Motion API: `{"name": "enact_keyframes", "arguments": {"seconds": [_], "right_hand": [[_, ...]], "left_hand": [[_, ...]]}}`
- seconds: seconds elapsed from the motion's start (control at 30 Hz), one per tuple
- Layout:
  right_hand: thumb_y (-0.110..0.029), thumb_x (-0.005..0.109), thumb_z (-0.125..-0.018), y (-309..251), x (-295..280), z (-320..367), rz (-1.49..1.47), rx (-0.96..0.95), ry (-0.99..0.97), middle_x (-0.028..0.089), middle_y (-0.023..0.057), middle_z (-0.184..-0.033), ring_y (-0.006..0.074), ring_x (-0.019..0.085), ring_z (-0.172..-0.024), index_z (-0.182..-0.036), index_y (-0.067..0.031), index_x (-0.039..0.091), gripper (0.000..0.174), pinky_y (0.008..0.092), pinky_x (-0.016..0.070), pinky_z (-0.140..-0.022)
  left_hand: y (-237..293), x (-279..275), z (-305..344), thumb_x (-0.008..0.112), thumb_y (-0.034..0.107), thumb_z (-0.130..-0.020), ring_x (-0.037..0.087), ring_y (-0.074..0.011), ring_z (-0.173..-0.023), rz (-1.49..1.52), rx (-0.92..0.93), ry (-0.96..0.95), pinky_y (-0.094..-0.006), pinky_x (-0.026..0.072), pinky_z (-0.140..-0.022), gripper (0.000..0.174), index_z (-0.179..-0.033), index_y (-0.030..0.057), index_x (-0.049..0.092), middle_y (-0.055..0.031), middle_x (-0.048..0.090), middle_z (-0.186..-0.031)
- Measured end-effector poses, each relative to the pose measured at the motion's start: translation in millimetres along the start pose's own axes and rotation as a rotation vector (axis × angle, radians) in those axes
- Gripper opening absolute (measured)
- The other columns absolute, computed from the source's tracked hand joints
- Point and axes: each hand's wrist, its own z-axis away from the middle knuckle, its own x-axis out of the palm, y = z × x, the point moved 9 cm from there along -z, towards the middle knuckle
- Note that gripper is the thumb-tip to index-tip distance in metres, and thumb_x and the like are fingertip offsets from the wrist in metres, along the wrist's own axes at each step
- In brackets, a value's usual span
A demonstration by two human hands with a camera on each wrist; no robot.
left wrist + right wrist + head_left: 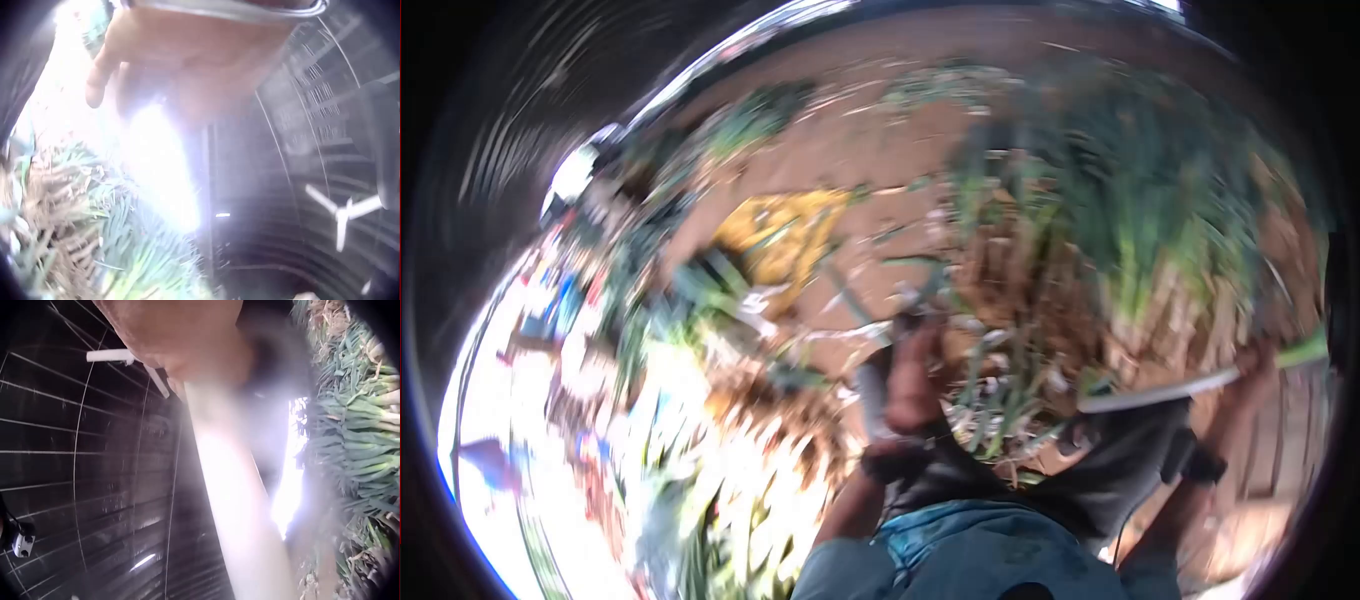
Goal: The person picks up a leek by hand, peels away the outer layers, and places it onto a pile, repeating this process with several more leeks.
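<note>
In the head view my right hand grips a long leek, its white shaft pointing left and its green part sticking out to the right. The right wrist view has the hand above, fingers around the pale shaft, which runs downward. My left hand, blurred, is over the ground in front of my left leg. From the left wrist, that hand shows one finger hanging apart and nothing visible in its grasp; glare hides part of the area below it.
Many leeks lie bunched at the right, roots towards me. Another pile is at the lower left. A yellow sheet or sack lies on brown ground, with loose leaves around it. Slatted wood is at the right edge.
</note>
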Motion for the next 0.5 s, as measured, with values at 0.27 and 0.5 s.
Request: {"name": "enact_keyframes", "arguments": {"seconds": [0.27,0.5], "right_hand": [[-0.009,0.035,-0.096,96.1,245.3,85.1,-0.095,0.162,-0.623,0.036,-0.0017,-0.072,0.002,0.031,-0.051,-0.132,-0.0036,0.031,0.036,0.0159,0.0264,-0.039],[-0.015,0.047,-0.091,199.6,472.4,265.4,0.308,0.209,-1.223,0.05,0.0121,-0.112,0.0163,0.057,-0.086,-0.14,-0.0075,0.022,0.055,0.0279,0.0479,-0.072]], "left_hand": [[27.0,120.4,109.2,0.056,0.013,-0.083,0.056,-0.0297,-0.088,0.438,-0.025,-0.593,-0.0376,0.0451,-0.076,0.054,-0.13,0.0038,0.031,-0.0174,0.055,-0.099],[-39.4,2.9,60.6,0.049,0.019,-0.093,0.046,-0.0084,-0.07,0.819,-0.423,-0.135,-0.0242,0.0412,-0.06,0.029,-0.118,0.0063,0.043,0.0,0.048,-0.083]]}}
